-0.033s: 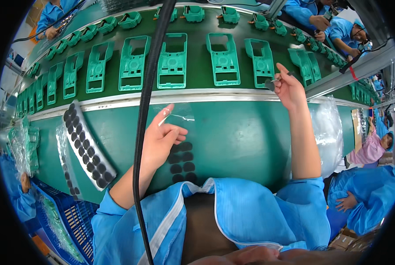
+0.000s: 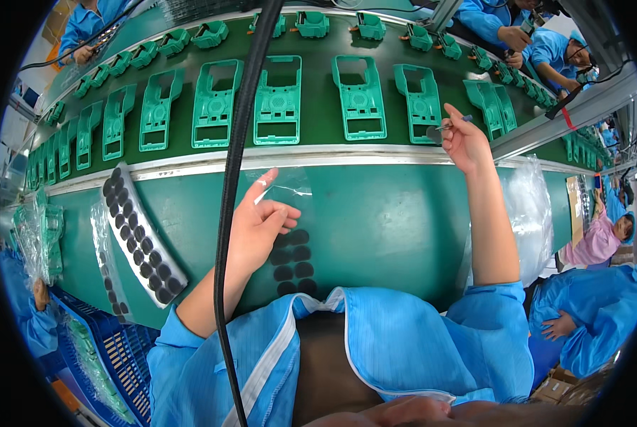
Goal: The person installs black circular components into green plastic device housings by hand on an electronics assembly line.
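My left hand is closed on a clear plastic sheet, its index finger stretched along the far end. Two columns of black round stickers show on the sheet between that hand and my body. Over the near edge of the conveyor, my right hand pinches thin metal tweezers. A dark round sticker hangs at their tip, in front of a green plastic housing. The sticker and the housing overlap in view; I cannot tell whether they touch.
Several green housings stand in a row along the conveyor, with smaller green parts behind. A white strip of black stickers lies at left, clear bags at right. A black cable hangs across the view. Co-workers sit around; a blue crate stands lower left.
My right hand has shifted slightly, and the tweezers with the sticker have turned a little. The left hand has barely moved.
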`<action>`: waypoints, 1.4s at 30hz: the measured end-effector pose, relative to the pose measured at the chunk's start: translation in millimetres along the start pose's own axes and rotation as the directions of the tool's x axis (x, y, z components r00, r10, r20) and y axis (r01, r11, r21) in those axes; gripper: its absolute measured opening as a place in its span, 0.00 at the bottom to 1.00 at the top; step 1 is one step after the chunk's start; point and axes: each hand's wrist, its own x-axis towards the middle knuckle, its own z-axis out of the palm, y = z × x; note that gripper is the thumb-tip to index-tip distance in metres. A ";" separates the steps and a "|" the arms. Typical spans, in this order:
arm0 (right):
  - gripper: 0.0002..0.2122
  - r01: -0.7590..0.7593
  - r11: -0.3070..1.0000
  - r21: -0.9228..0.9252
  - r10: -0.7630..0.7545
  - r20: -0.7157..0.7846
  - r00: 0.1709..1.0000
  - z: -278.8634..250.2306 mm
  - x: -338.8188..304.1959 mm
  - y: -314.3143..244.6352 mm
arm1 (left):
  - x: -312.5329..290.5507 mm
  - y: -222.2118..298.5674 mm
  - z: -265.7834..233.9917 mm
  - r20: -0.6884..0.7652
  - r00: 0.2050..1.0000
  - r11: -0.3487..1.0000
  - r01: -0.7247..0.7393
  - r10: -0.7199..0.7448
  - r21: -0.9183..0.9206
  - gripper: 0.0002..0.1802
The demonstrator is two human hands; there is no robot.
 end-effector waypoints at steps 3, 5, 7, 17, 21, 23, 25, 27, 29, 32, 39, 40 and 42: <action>0.16 -0.024 0.990 -0.142 0.012 -0.084 0.996 -33.4 34.8 -0.4 | -2.9 1.2 -2.2 -0.029 1.000 0.998 0.008 -0.007 0.059 0.36; 0.15 -0.088 0.981 -0.173 0.076 -0.073 0.994 -41.1 48.2 -2.5 | -7.7 0.0 -7.7 -0.041 0.999 0.994 0.003 0.002 0.106 0.37; 0.08 -0.181 0.942 -0.281 0.164 -0.084 0.983 -39.2 54.8 -6.7 | -15.3 -9.5 -14.9 -0.149 0.987 0.984 -0.032 0.058 0.175 0.40; 0.04 -0.437 0.715 -0.545 0.280 -0.350 0.894 -23.4 68.6 -15.4 | -26.1 -2.2 -5.2 0.013 0.766 0.461 -0.400 0.643 0.792 0.42; 0.05 -0.447 0.632 -0.632 0.263 -0.368 0.892 -13.7 63.6 -19.8 | -17.7 6.3 18.9 0.158 0.808 0.500 -0.491 0.567 0.713 0.39; 0.05 -0.427 0.599 -0.677 0.233 -0.362 0.902 -6.2 54.2 -21.7 | -12.5 4.1 25.8 0.196 0.818 0.528 -0.512 0.541 0.678 0.38; 0.05 -0.413 0.559 -0.719 0.208 -0.361 0.909 -0.4 40.1 -27.1 | -10.3 0.5 32.7 0.216 0.849 0.623 -0.505 0.481 0.598 0.38; 0.05 -0.424 0.553 -0.717 0.253 -0.340 0.906 0.4 23.5 -33.8 | -8.5 -11.4 37.0 0.249 0.884 0.728 -0.468 0.396 0.501 0.37; 0.05 -0.432 0.585 -0.686 0.297 -0.315 0.902 4.6 2.2 -30.0 | -4.9 -20.5 42.9 0.251 0.920 0.858 -0.376 0.301 0.351 0.36; 0.05 -0.461 0.606 -0.648 0.360 -0.293 0.886 22.7 -40.1 -5.9 | -1.2 -39.3 49.7 0.307 0.936 0.971 -0.213 0.171 0.109 0.37; 0.08 -0.384 0.857 -0.343 0.409 0.000 0.912 80.5 -130.1 70.7 | -17.0 -27.1 39.7 0.195 0.980 1.000 -0.023 0.022 0.005 0.43; 0.06 -0.309 0.901 -0.306 0.330 0.019 0.944 83.7 -133.5 73.1 | -19.6 -27.4 35.4 0.189 0.982 0.994 -0.034 0.014 0.107 0.43; 0.05 -0.218 0.942 -0.254 0.237 0.046 0.970 82.4 -129.9 80.3 | -24.3 -30.2 31.7 0.182 0.983 0.987 -0.060 0.032 0.149 0.44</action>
